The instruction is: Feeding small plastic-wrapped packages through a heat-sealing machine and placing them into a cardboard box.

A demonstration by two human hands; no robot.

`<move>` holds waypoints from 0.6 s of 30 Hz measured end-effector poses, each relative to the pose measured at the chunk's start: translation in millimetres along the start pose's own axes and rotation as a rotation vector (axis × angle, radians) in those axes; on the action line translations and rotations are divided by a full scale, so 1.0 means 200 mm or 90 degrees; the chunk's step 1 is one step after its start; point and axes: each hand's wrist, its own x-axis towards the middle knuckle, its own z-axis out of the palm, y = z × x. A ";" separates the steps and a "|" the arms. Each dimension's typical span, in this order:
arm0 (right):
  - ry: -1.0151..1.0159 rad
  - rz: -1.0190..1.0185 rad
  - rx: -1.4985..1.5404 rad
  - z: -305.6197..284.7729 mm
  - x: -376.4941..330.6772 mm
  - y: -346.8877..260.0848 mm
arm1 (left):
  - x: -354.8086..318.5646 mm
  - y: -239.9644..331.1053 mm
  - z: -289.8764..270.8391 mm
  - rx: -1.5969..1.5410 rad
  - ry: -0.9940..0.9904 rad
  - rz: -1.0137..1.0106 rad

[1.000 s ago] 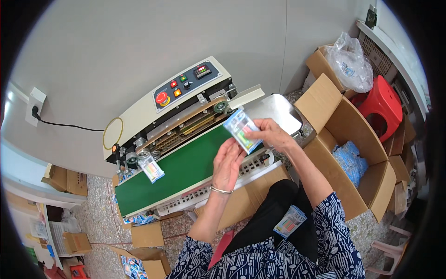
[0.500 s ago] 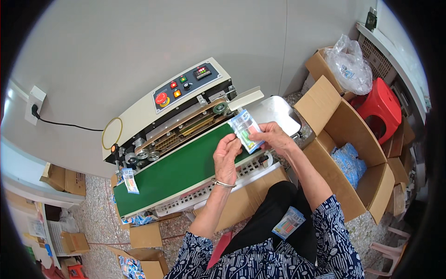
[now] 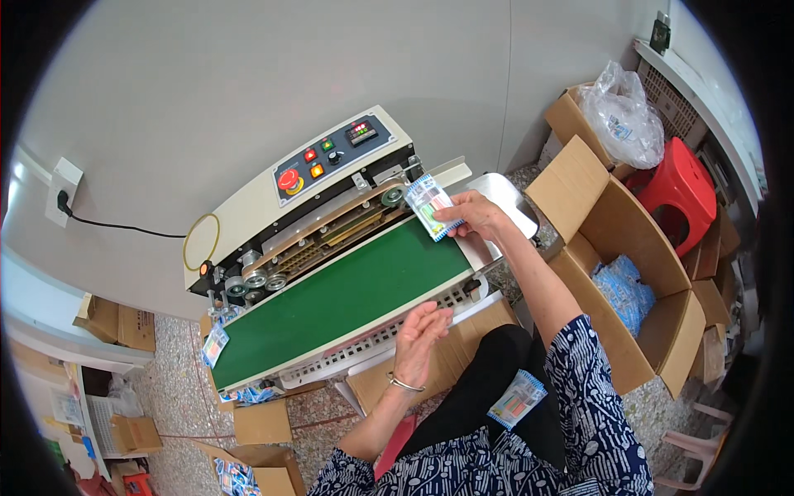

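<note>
My right hand [image 3: 478,217] pinches a small clear packet [image 3: 425,201] with blue edges and coloured strips inside. It holds the packet at the right end of a band sealing machine [image 3: 285,198], where the packet's upper edge is close to the rollers. My left hand [image 3: 420,337] is apart from it, in front of the green conveyor belt [image 3: 347,285], fingers stretched out and nothing held. A similar packet [image 3: 215,345] lies at the belt's left end. Another packet [image 3: 518,400] rests on my lap.
An open cardboard box [image 3: 579,289] at the right holds a heap of blue packets [image 3: 624,289]. Behind it stand a red stool [image 3: 682,194] and a clear plastic bag [image 3: 622,116]. Lower left, another box [image 3: 277,479] contains packets. A black power cord [image 3: 124,227] runs to the wall.
My left hand has let go of the packet and moved down towards me, opening. The right hand has shifted the packet slightly left. The packet on the belt has moved to its left end.
</note>
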 end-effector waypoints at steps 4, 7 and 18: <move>0.032 0.026 -0.049 0.06 0.03 0.00 | -0.04 -0.01 -0.01 -0.002 0.008 -0.027; 0.049 0.015 -0.151 0.12 0.09 0.03 | -0.05 -0.02 -0.01 0.007 -0.006 -0.029; 0.280 -0.365 -0.575 0.17 -0.35 0.18 | -0.28 -0.31 0.19 0.155 -0.026 -0.075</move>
